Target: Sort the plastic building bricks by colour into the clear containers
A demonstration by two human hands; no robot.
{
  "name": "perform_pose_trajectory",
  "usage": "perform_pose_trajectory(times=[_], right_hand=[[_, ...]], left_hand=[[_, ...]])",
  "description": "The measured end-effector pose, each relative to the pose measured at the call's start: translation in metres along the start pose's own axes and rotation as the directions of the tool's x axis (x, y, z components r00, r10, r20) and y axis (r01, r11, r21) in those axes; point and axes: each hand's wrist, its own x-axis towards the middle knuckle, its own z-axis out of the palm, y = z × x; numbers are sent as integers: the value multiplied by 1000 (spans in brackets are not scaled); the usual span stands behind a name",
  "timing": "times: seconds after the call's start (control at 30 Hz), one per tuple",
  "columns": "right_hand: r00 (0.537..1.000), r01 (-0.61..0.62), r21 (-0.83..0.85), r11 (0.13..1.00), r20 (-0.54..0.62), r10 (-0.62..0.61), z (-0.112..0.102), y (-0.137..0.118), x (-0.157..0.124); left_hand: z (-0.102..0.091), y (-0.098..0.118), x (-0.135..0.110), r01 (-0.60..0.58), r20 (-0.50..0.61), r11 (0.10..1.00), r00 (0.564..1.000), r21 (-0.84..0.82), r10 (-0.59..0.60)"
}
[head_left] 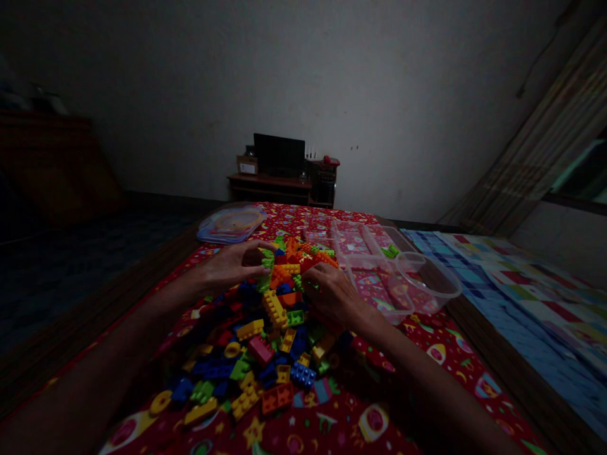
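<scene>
A heap of plastic building bricks in yellow, orange, green, blue and red (pixel 275 309) spreads over the red patterned cloth (pixel 379 366). At the heap's far left side, my left hand (pixel 234 262) has its thumb and fingers around green building bricks (pixel 266 265). My right hand (pixel 334 291) reaches into the heap from the right, palm down with fingers curled. Whatever lies under its fingertips is hidden. Orange bricks (pixel 283 276) lie between the two hands, and a long yellow brick (pixel 275 308) is just nearer to me.
Clear plastic containers (pixel 351 259) stand right of the heap, one with a green brick (pixel 390 251) in it. A round clear tub (pixel 429 284) is beside them. Stacked lids (pixel 231 224) lie at the far left. Beyond stands a desk with a monitor (pixel 279 153).
</scene>
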Motion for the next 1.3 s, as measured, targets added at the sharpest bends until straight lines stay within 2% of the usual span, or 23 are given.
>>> perform_pose_trajectory(times=[0.1, 0.2, 0.27, 0.4, 0.5, 0.57, 0.63, 0.77, 0.83, 0.9, 0.97, 1.07, 1.13, 1.2, 1.3], right_hand=[[998, 1, 113, 994, -61, 6, -7, -7, 0], [997, 5, 259, 966, -76, 15, -10, -17, 0], [997, -3, 300, 954, -74, 27, -10, -21, -1], [996, -56, 212, 976, -60, 71, -21, -17, 2], [983, -159, 78, 984, -76, 165, -44, 4, 3], [949, -289, -44, 956, -147, 280, -63, 29, 2], [880, -449, -179, 876, -260, 398, -80, 61, 1], [726, -688, -315, 654, -305, 616, -98, 126, -1], [687, -723, -354, 594, -272, 674, -100, 144, 0], [704, -701, -376, 606, -235, 670, -98, 147, 2], [762, -643, -366, 672, -219, 610, -92, 133, 5], [874, -485, -290, 825, -156, 460, -75, 91, 8], [939, -341, -240, 909, -47, 340, -58, 57, 9], [964, -254, -241, 937, 12, 265, -40, 27, 10], [984, -128, -245, 961, 92, 155, -15, -2, 8]], left_hand=[[6, 7, -2, 14, -17, 981, 1000, -195, -18], [16, 14, -5, 34, -16, 959, 999, -281, -40], [24, 18, -5, 36, 18, 943, 999, -332, -32], [34, 19, -4, 0, 30, 932, 999, -361, 12], [30, 16, -2, -5, -27, 946, 1000, -324, -4], [25, 13, -2, -7, -75, 958, 997, -288, -15], [20, 11, -2, -16, -101, 970, 995, -244, -9], [17, 7, -2, -35, -79, 984, 997, -174, 22], [18, 6, -2, -45, -61, 992, 997, -118, 38], [19, 7, -2, -55, -53, 997, 997, -46, 53], [21, 7, -2, -77, -53, 996, 996, 33, 79], [24, 6, -1, -142, -54, 978, 987, 154, 151], [27, 2, 0, -209, -41, 954, 974, 214, 222], [30, -3, 2, -262, 6, 931, 963, 252, 270], [34, -11, 4, -267, 71, 919, 964, 290, 257]])
